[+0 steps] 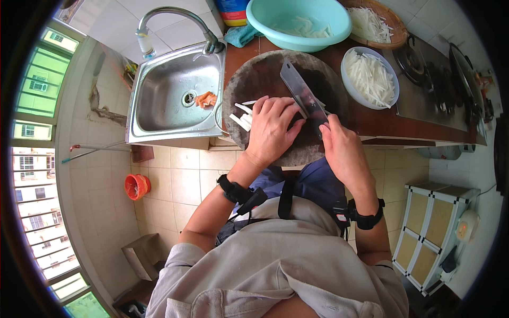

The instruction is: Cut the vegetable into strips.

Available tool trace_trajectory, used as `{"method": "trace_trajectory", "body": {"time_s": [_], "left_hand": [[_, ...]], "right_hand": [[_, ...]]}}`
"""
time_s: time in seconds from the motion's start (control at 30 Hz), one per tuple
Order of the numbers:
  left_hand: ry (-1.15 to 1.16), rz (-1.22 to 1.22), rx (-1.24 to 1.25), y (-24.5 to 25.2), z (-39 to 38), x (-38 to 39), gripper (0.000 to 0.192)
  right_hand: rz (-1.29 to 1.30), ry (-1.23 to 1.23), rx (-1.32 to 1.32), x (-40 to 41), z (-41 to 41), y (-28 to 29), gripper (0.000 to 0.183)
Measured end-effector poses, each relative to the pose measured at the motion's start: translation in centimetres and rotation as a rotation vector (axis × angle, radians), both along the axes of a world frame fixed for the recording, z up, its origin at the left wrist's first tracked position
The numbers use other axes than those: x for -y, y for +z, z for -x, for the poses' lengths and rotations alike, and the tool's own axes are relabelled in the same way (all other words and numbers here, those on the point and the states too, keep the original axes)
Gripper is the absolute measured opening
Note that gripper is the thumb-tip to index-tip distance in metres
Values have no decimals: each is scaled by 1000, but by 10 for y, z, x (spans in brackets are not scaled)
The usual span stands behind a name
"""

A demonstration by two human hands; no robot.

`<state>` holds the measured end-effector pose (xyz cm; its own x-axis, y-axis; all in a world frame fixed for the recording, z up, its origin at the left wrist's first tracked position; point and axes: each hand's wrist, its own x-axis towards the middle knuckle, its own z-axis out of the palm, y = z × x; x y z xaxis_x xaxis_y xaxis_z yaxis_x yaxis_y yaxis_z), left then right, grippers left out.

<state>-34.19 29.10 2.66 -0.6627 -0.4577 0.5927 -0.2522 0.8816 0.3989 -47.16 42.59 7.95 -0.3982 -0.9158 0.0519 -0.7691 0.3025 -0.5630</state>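
Observation:
My right hand (345, 149) grips the handle of a cleaver (304, 91), whose broad steel blade slants up and left over the round wooden chopping block (254, 75). My left hand (274, 129) lies on the block just left of the blade, fingers curled down over white vegetable pieces, perhaps radish. Most of what lies under that palm is hidden. Several cut white sticks (242, 118) stick out to the left of the hand. A few slivers show past the blade's right side.
Behind the block stands a turquoise basin (262, 33) with white strips inside. To the right are a bowl of white strips (370, 77), a woven tray (397, 35) and a gas stove (429, 89). A steel sink (159, 99) holding an orange cloth-like item (205, 99) adjoins the left side.

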Motion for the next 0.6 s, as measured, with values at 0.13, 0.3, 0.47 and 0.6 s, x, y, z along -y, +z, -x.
{"method": "trace_trajectory", "body": {"time_s": [0.13,0.3,0.47,0.6], "left_hand": [[-93,32,27,-8,-1,0,21],[-74,13,39,-7,-2,-1,22],[-85,22,52,-9,-1,-1,23],[-76,-15,54,-9,-2,-3,23]], "right_hand": [[46,25,-51,-4,-3,5,16],[81,53,-128,-5,-10,7,14],[65,54,-154,-5,-10,10,12],[98,83,-182,-6,-7,10,12]]}}
